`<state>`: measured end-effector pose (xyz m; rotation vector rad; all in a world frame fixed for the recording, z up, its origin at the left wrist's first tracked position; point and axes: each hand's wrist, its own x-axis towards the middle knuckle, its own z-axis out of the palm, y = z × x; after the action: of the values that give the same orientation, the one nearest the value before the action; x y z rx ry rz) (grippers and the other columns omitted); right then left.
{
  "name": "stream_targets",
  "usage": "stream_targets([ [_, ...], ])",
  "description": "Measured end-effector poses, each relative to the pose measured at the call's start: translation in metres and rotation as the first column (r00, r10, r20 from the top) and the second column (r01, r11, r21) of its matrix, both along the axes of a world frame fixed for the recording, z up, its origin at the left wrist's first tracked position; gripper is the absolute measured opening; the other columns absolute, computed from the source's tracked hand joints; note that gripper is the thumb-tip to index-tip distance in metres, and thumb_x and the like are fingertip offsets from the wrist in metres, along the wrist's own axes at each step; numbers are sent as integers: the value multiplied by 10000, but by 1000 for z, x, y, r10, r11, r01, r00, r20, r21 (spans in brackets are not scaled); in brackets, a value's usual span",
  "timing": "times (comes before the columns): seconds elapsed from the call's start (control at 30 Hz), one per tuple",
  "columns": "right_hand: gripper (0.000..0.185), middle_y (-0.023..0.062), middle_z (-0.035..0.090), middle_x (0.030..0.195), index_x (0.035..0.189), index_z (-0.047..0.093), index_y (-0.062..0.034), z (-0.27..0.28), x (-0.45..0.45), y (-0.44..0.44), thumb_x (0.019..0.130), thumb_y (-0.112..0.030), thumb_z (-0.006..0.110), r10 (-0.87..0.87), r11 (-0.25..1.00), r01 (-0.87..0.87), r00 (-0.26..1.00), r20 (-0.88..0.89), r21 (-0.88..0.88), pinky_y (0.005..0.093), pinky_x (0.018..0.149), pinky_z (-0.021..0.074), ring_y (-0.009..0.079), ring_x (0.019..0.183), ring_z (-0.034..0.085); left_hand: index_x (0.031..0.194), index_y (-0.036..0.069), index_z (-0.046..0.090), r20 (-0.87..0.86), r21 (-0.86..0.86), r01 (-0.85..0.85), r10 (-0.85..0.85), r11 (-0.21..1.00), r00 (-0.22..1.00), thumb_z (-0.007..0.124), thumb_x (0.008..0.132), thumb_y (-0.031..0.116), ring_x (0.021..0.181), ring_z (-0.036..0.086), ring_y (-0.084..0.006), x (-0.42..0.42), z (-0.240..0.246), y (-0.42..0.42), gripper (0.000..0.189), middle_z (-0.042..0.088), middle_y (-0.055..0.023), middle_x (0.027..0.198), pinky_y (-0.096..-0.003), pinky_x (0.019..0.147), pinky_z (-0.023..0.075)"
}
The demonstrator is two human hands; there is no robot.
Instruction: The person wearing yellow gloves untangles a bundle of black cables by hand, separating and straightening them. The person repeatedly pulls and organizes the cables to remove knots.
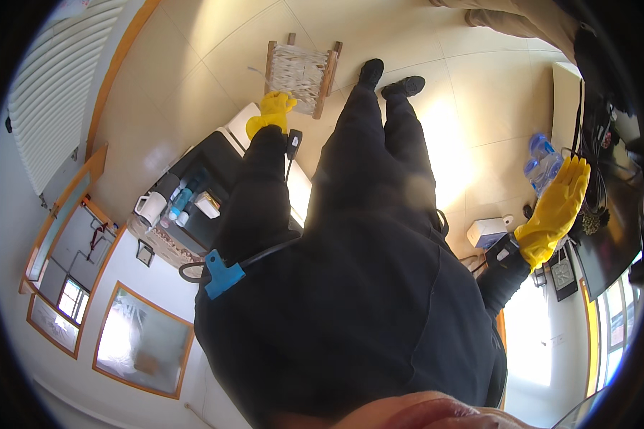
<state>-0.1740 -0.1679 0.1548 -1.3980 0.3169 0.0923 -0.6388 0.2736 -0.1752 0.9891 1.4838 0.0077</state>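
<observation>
My left hand (275, 107), in a yellow rubber glove, is out in front with its fingers curled. It overlaps the near-left corner of a small wooden stool (299, 69) with a seat of woven pale straps. A thin pale strand (256, 71) runs up to the glove; whether the fingers grip it is hidden. Out to the right, my right hand (555, 212) wears a matching yellow glove. Its fingers are straight and it holds nothing. Clear plastic bottles with blue parts (541, 163) appear just beyond its fingers.
At left, a dark-topped cabinet (214, 177) bears a white kettle (151, 208), several bottles and a tissue box (208, 205). A carton (485, 233), cables (590, 139) and a dark screen (612, 241) are at right. Another person's trouser legs (520, 19) show top right.
</observation>
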Motion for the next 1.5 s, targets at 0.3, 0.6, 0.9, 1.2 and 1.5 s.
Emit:
stream_targets([
  [0.3, 401, 202, 595, 1503, 1456, 570, 54, 8, -10, 13, 1131, -177, 531, 28, 992, -30, 999, -20, -122, 450, 1282, 373, 311, 1413, 558, 1532, 118, 522, -37, -150, 485, -495, 862, 868, 488, 1130, 246, 1235, 689, -301, -66, -136, 39, 424, 587, -76, 1511, -414, 1001, 582],
  [0.6, 429, 208, 597, 1514, 1439, 604, 56, 16, -34, -9, 1149, -237, 484, 127, 991, -120, 984, -125, 65, 427, 1271, 384, 317, 1418, 567, 1362, 54, 624, 188, 98, 240, -255, 966, 949, 617, 1091, 295, 1112, 705, -235, 24, -41, 13, 363, 702, -87, 1288, -359, 937, 576],
  [0.9, 233, 122, 788, 1148, 1166, 752, -3, 99, -78, 5, 1085, -194, 647, 58, 976, -9, 973, 221, -218, 333, 1001, 544, 199, 1040, 737, 1393, -27, 620, 632, 289, 641, -644, 712, 431, 554, 1136, 276, 1183, 699, -240, 319, 232, -76, 403, 712, -149, 1307, -354, 1053, 540],
  [1.2, 352, 121, 747, 1232, 1231, 736, -51, 66, -30, -67, 917, -162, 851, 157, 625, 394, 783, 602, -675, 362, 1015, 539, 244, 1121, 706, 1474, 73, 561, 426, 866, 218, -892, 450, 151, 734, 1013, 68, 1222, 704, -221, 456, 313, -260, 493, 689, -100, 1390, -323, 1028, 566],
  [1.5, 559, 139, 740, 1230, 1417, 613, -15, 18, 52, -80, 934, -202, 823, 320, 867, -182, 917, 237, -464, 366, 1059, 494, 239, 1162, 681, 1515, 120, 535, 100, 934, 292, -934, 207, 342, 910, 882, 303, 1288, 666, -278, 488, 355, -314, 758, 684, -126, 1377, -346, 1002, 568],
])
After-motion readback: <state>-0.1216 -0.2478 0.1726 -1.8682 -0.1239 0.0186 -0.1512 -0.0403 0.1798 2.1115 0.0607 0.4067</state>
